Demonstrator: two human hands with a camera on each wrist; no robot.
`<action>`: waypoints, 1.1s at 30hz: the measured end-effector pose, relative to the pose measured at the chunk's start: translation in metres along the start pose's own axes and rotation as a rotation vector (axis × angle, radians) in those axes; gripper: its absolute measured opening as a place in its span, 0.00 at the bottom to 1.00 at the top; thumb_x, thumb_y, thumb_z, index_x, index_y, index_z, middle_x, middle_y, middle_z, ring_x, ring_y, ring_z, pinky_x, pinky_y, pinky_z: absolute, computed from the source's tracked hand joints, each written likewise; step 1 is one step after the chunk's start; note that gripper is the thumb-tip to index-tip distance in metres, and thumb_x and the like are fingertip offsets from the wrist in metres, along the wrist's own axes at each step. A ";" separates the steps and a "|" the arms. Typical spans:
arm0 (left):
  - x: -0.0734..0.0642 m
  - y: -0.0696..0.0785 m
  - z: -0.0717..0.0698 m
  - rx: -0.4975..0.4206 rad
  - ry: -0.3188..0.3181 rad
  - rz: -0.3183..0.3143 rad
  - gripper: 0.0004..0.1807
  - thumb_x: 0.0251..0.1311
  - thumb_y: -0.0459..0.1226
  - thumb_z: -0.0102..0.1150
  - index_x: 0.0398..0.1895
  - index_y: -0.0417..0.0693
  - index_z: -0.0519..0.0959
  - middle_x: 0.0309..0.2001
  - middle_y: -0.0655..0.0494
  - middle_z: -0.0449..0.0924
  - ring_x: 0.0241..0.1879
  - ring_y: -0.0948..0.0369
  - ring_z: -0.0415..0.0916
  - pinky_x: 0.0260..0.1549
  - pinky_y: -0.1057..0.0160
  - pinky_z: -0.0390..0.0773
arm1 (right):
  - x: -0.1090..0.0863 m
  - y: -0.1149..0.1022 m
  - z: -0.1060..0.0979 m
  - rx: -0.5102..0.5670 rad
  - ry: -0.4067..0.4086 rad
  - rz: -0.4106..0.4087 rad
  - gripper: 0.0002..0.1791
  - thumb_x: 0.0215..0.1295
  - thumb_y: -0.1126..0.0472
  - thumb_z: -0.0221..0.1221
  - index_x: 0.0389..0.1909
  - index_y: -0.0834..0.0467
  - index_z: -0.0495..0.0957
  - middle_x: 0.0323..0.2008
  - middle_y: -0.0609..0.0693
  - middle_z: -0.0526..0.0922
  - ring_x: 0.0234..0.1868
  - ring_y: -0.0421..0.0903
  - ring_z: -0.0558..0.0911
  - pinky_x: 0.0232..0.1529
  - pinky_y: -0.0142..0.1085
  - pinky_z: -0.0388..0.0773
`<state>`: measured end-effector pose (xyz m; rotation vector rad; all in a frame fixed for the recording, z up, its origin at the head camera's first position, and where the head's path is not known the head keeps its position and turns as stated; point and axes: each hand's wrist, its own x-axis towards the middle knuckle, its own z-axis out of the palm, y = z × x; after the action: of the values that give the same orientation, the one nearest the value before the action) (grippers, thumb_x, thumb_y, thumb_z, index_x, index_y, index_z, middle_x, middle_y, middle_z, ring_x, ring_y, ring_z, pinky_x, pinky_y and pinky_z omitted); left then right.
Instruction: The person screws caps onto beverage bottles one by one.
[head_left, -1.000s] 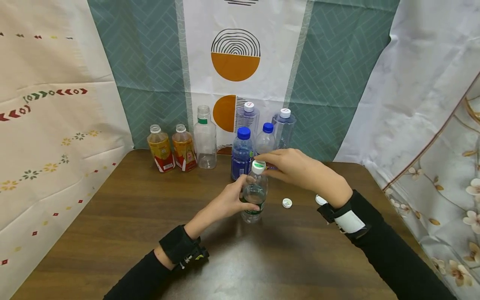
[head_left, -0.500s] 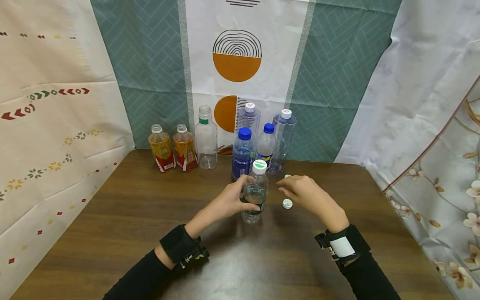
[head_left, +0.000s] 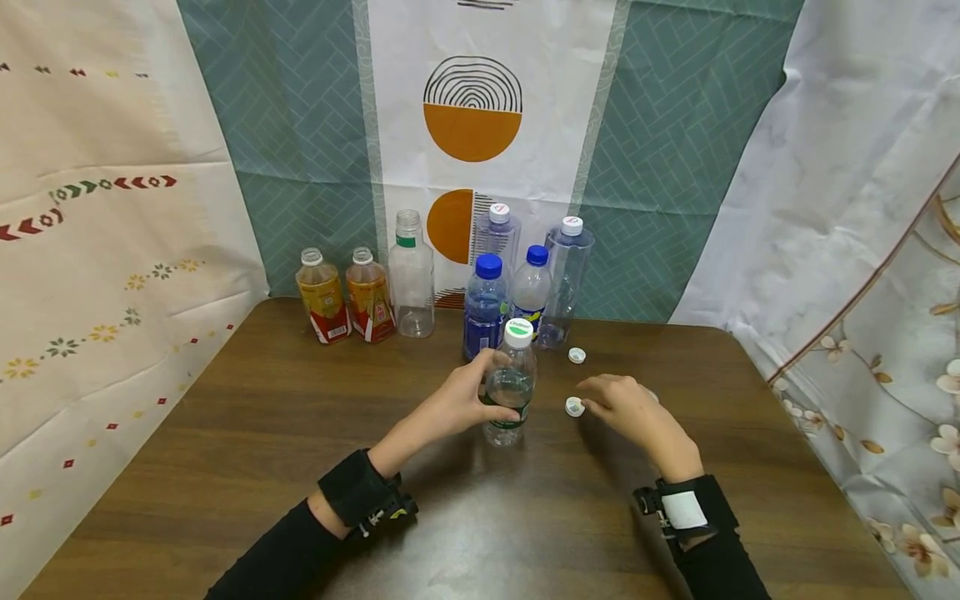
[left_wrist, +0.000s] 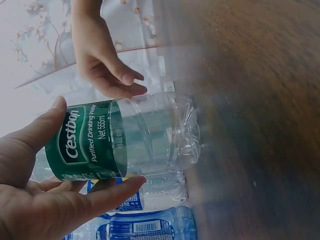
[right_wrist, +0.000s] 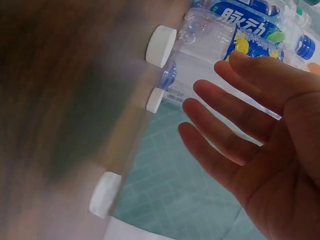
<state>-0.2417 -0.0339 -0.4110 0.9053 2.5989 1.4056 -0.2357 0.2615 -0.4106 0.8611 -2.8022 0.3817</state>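
Observation:
My left hand (head_left: pixel 459 403) grips a clear water bottle (head_left: pixel 511 385), which stands upright on the table with a green label (left_wrist: pixel 90 137) and a white cap (head_left: pixel 518 332) printed in green. Thumb on one side and fingers on the other wrap its label. To the bottle's right, my right hand (head_left: pixel 633 414) hovers with relaxed fingers and nothing in them. Its fingertips come close to a loose white cap (head_left: pixel 574 407) on the tabletop. Farther back lies another white cap (head_left: pixel 577 355); a third (head_left: pixel 652 395) is mostly hidden behind the right hand.
Behind the held bottle stand two blue-capped drink bottles (head_left: pixel 485 310) and two tall clear bottles (head_left: pixel 567 279) with white caps. At the back left are two uncapped bottles with orange and red labels (head_left: pixel 324 302) and an uncapped clear bottle (head_left: pixel 411 287). Curtains (head_left: pixel 630 167) hang behind the table.
My right hand has left the held bottle's cap and moved right and down to beside the loose caps. The left hand and its bottle stay in place.

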 end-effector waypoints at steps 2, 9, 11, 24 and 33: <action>0.000 0.000 0.000 -0.003 0.002 -0.001 0.41 0.52 0.39 0.79 0.66 0.42 0.65 0.66 0.44 0.73 0.65 0.48 0.72 0.61 0.46 0.76 | -0.001 0.002 0.003 0.007 0.008 -0.004 0.11 0.66 0.68 0.64 0.48 0.66 0.84 0.45 0.59 0.87 0.49 0.58 0.86 0.49 0.52 0.82; -0.001 -0.003 0.001 -0.023 0.004 0.008 0.41 0.52 0.38 0.79 0.66 0.41 0.65 0.66 0.43 0.73 0.65 0.48 0.73 0.61 0.47 0.76 | -0.004 0.002 0.010 0.024 0.012 -0.009 0.11 0.66 0.69 0.65 0.47 0.67 0.84 0.45 0.59 0.87 0.49 0.58 0.85 0.51 0.53 0.81; -0.001 -0.003 0.002 -0.029 0.008 0.005 0.41 0.52 0.39 0.79 0.66 0.42 0.65 0.66 0.44 0.73 0.65 0.48 0.73 0.61 0.47 0.77 | -0.004 0.001 0.011 0.028 0.007 -0.012 0.11 0.66 0.69 0.64 0.47 0.67 0.84 0.45 0.59 0.87 0.49 0.58 0.85 0.51 0.53 0.81; 0.009 -0.005 -0.007 0.041 0.150 -0.060 0.41 0.51 0.45 0.80 0.64 0.44 0.67 0.62 0.45 0.72 0.60 0.51 0.73 0.57 0.47 0.78 | -0.010 -0.008 0.002 0.022 0.026 -0.048 0.11 0.65 0.69 0.65 0.47 0.66 0.84 0.44 0.57 0.87 0.48 0.57 0.86 0.50 0.51 0.82; 0.021 -0.028 -0.043 0.072 0.327 -0.165 0.41 0.54 0.45 0.78 0.65 0.37 0.67 0.60 0.37 0.66 0.59 0.45 0.68 0.61 0.43 0.72 | -0.007 -0.010 -0.002 0.040 0.029 -0.058 0.11 0.66 0.69 0.65 0.48 0.65 0.84 0.45 0.58 0.87 0.49 0.56 0.86 0.50 0.51 0.82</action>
<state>-0.2857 -0.0666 -0.4026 0.4839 2.8932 1.5362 -0.2239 0.2581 -0.4086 0.9352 -2.7453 0.4391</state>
